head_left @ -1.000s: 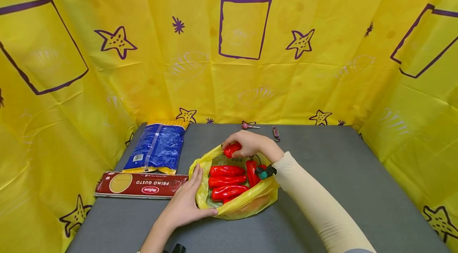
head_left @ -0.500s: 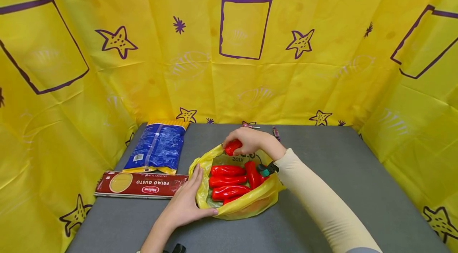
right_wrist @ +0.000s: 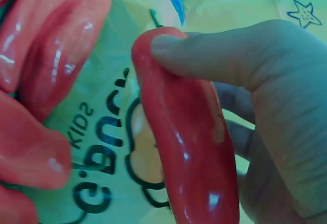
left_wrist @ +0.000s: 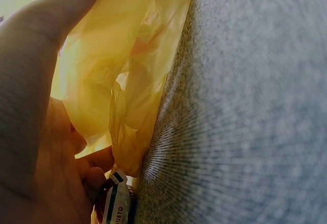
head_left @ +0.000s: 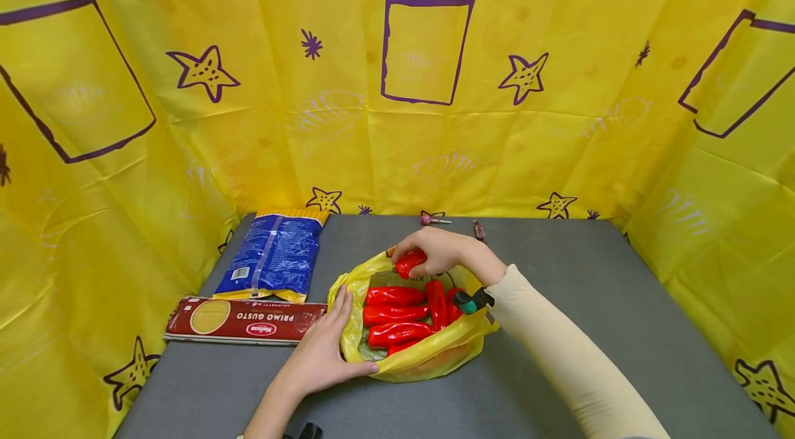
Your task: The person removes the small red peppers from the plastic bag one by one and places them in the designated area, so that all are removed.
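Observation:
A yellow plastic bag point(head_left: 435, 356) sits mouth up on the table, with several glossy red peppers point(head_left: 397, 315) lying inside. My right hand point(head_left: 435, 249) pinches one more red pepper point(right_wrist: 191, 132) near its stem end, over the back of the bag's mouth. In the right wrist view, the thumb point(right_wrist: 199, 55) presses on top of this pepper and the other fingers sit behind it. My left hand point(head_left: 323, 349) is spread along the bag's left rim, fingers straight and thumb over the front edge. Yellow film fills much of the left wrist view beside that hand point(left_wrist: 61, 168).
Left of the bag lies a dark red spaghetti pack point(head_left: 245, 321), close by the left hand. A blue packet with yellow ends point(head_left: 270, 256) rests behind it. At the back are a lollipop point(head_left: 433, 219) and a wrapped candy point(head_left: 478, 230). Yellow patterned cloth point(head_left: 428, 135) surrounds the grey table.
My right hand, holding the pepper, has shifted slightly right and toward me after a small lift. Peppers at the bag's right side have shifted a little. The left hand stays in place.

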A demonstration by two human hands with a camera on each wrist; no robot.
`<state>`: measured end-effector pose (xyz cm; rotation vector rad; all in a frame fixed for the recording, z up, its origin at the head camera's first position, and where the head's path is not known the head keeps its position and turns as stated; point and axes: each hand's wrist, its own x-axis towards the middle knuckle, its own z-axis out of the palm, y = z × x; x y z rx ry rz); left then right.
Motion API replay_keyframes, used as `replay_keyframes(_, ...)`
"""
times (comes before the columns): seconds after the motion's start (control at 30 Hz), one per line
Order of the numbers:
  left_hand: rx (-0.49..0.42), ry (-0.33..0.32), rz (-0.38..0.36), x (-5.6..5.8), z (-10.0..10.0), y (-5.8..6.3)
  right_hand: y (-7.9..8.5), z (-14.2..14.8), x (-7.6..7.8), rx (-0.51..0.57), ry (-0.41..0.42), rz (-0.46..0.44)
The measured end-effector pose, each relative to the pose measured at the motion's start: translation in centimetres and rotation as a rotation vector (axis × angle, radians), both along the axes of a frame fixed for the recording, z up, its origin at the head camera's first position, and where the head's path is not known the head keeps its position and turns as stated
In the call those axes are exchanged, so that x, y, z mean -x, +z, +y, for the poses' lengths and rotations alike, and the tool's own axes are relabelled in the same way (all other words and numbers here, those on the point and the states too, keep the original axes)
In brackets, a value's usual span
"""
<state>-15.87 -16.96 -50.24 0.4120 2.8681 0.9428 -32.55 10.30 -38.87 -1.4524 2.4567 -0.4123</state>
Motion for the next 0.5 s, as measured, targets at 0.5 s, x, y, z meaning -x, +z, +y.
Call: replay_keyframes(0.5,0.002,0.006,-0.02,0.0,0.1,0.3,-1.6,1.6,-1.7,0.248,-0.08,-0.099)
